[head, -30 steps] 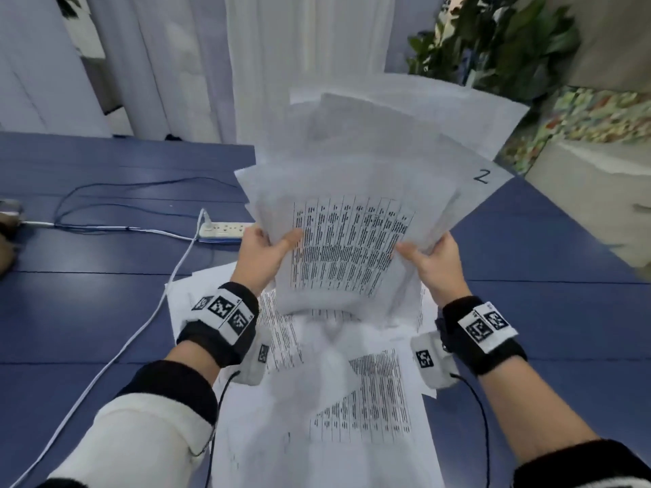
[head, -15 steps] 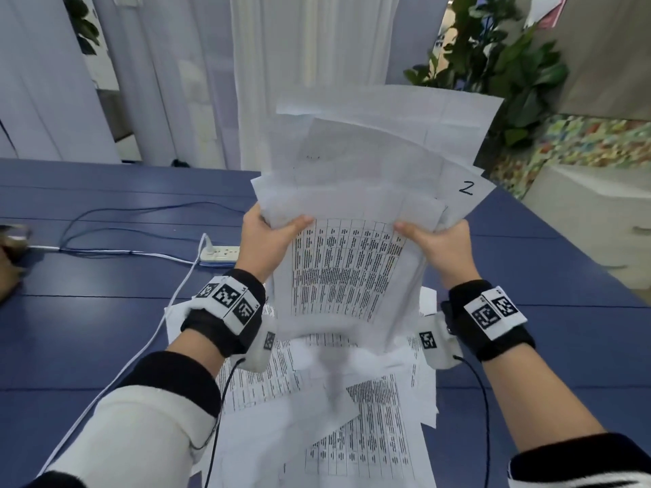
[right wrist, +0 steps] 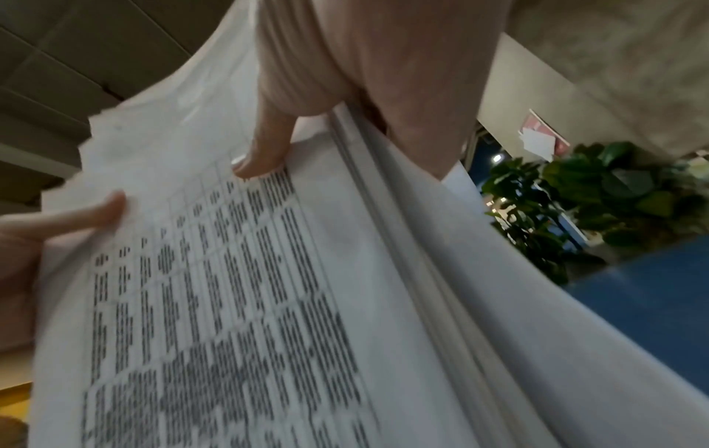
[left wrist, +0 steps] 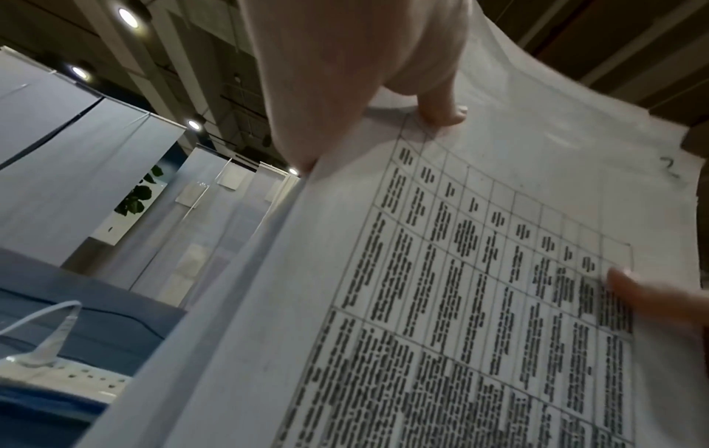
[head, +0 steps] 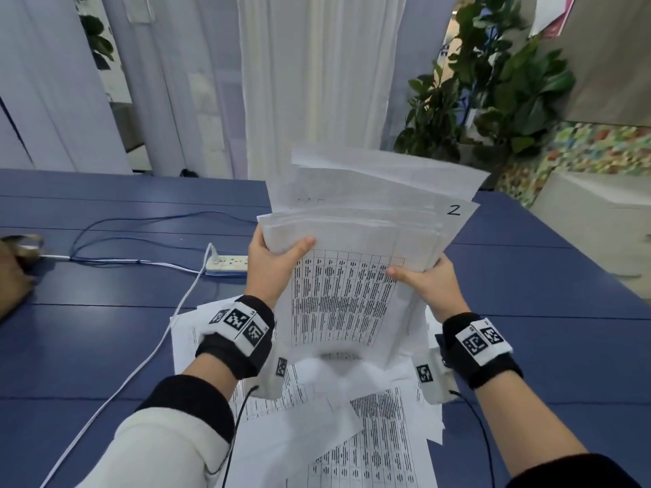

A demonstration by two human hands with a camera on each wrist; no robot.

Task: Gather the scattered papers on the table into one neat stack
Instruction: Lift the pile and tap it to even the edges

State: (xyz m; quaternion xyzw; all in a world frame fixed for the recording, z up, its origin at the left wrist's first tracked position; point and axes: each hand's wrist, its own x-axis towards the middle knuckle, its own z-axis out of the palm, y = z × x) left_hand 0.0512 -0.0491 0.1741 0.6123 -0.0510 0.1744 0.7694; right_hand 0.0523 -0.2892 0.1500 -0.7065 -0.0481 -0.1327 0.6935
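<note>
A thick, uneven sheaf of white papers [head: 345, 294] stands almost upright above the blue table [head: 105, 329], a printed table on its front sheet. My left hand [head: 271, 265] grips its left edge, thumb on the front [left wrist: 441, 112]. My right hand [head: 426, 280] grips the right edge, thumb [right wrist: 264, 151] pressed on the printed sheet [right wrist: 230, 303]. The back sheets fan out at the top; one bears a handwritten 2 [head: 454, 210]. More printed sheets [head: 370, 434] lie overlapping and askew on the table under my wrists.
A white power strip [head: 227, 264] with a white cable [head: 141, 364] and a thin blue wire [head: 141, 220] lies left of the papers. A brown object [head: 14, 280] sits at the far left edge. Curtains and a leafy plant [head: 493, 93] stand beyond the table.
Both hands have slid up and inward along the sheaf's sides. The fanned sheets have drawn closer together, and the sheaf stands more upright and narrower than a second ago.
</note>
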